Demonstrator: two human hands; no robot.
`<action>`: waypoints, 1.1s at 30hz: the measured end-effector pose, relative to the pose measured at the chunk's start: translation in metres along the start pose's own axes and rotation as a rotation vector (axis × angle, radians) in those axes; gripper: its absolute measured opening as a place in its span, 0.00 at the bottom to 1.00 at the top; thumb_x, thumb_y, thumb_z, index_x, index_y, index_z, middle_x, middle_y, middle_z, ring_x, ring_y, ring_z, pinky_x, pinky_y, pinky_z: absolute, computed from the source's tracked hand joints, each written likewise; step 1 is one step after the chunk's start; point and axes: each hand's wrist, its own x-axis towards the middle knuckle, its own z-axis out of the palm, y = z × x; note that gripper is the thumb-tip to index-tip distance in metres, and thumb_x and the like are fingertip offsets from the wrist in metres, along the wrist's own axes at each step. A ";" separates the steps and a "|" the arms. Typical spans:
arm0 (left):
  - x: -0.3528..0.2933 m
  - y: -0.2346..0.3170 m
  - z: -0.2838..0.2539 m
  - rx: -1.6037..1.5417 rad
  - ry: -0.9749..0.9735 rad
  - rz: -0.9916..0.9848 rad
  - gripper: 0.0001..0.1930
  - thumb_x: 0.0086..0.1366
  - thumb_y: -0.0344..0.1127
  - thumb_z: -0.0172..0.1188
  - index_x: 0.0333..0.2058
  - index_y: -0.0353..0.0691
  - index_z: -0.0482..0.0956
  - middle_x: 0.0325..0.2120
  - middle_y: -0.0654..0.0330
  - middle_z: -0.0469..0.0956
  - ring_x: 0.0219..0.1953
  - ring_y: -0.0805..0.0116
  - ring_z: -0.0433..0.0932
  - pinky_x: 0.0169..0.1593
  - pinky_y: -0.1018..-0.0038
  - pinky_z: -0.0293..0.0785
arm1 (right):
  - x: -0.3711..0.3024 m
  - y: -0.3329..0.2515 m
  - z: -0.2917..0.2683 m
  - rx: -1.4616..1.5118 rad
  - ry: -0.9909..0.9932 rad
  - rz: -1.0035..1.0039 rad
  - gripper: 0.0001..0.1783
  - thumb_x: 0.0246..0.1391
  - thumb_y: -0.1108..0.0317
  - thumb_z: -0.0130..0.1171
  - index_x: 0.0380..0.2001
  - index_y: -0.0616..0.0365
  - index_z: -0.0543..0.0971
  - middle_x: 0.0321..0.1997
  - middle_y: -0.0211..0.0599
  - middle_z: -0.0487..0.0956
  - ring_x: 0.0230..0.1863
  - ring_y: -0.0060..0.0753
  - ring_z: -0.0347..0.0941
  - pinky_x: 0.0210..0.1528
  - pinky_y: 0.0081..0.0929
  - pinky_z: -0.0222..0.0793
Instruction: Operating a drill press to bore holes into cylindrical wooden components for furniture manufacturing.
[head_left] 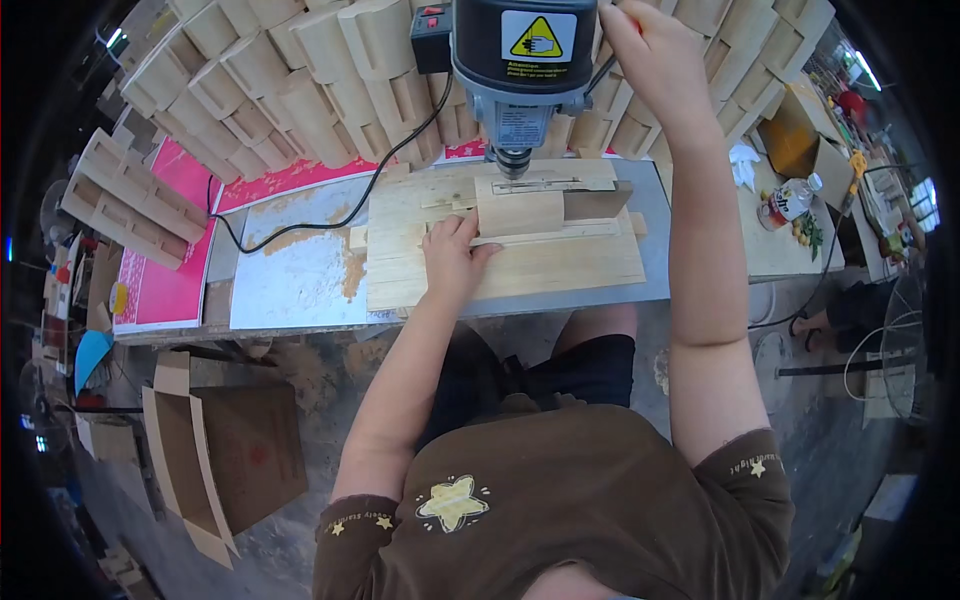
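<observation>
A drill press (522,60) stands upright in front of me, its chuck (513,160) just above a pale wooden block (520,212). The block lies in a flat wooden jig (420,275) with raised strips. My left hand (455,255) holds the block's left end, fingers at its edge and thumb along the near side. Up at the right of the machine, my right hand (660,65) is closed around the feed lever; most of the lever is hidden by the hand. The drill tip against the block is too small to make out.
Stacked wooden blocks (300,100) line the back, with two more (135,200) at left. A black cord (385,160) crosses the white board (290,290), dusted with shavings. An opened carton (245,455) sits on the floor. A bottle (788,200) stands at right.
</observation>
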 end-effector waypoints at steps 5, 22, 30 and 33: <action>0.004 -0.007 0.000 -0.026 0.027 0.034 0.27 0.41 0.40 0.70 0.44 0.42 0.76 0.26 0.59 0.71 0.34 0.56 0.70 0.38 0.62 0.64 | -0.077 -0.011 -0.005 0.293 0.094 0.002 0.09 0.52 0.65 0.53 0.24 0.59 0.76 0.18 0.45 0.71 0.21 0.45 0.71 0.25 0.34 0.64; 0.004 0.005 -0.001 -0.184 0.024 0.072 0.18 0.40 0.28 0.67 0.35 0.38 0.78 0.23 0.55 0.72 0.28 0.54 0.71 0.32 0.64 0.66 | -0.158 0.031 0.074 0.431 0.462 -0.232 0.06 0.44 0.76 0.56 0.29 0.60 0.75 0.29 0.41 0.73 0.28 0.44 0.69 0.32 0.37 0.62; 0.002 0.004 -0.005 -0.176 0.010 0.016 0.16 0.41 0.26 0.67 0.34 0.37 0.78 0.23 0.55 0.71 0.27 0.58 0.70 0.33 0.67 0.66 | -0.055 -0.008 0.011 0.355 0.350 -0.108 0.10 0.49 0.66 0.57 0.20 0.57 0.69 0.15 0.44 0.71 0.18 0.48 0.69 0.20 0.38 0.62; 0.002 -0.001 0.001 -0.214 0.043 0.074 0.17 0.41 0.27 0.68 0.34 0.37 0.78 0.23 0.55 0.70 0.26 0.59 0.69 0.32 0.68 0.65 | 0.001 -0.003 0.018 0.286 0.217 0.092 0.17 0.54 0.57 0.52 0.20 0.59 0.69 0.19 0.49 0.74 0.24 0.55 0.72 0.27 0.43 0.66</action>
